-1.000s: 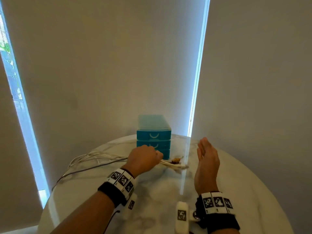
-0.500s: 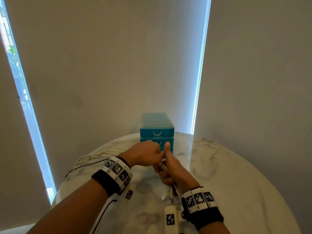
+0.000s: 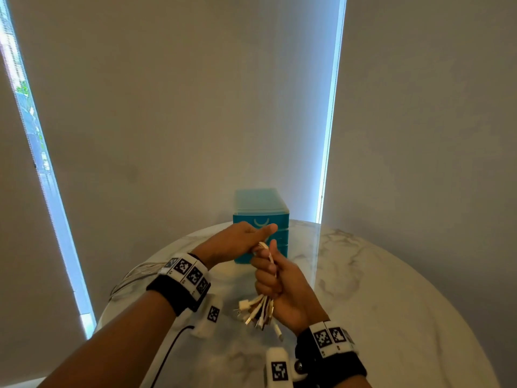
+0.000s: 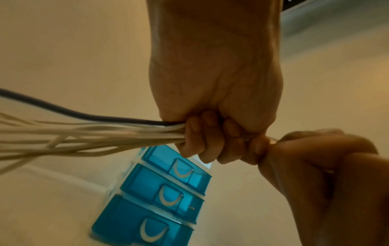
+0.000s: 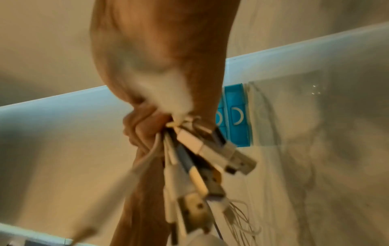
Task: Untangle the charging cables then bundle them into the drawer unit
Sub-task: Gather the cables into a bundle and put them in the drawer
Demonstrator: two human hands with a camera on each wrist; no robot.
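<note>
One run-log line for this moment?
left hand: grips cables | right hand: grips connector ends | drawer unit: drawers closed

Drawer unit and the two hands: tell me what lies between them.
Nothing but air in the left wrist view: the closed drawer unit sits beyond the left hand and right hand, both gripping the cables.
</note>
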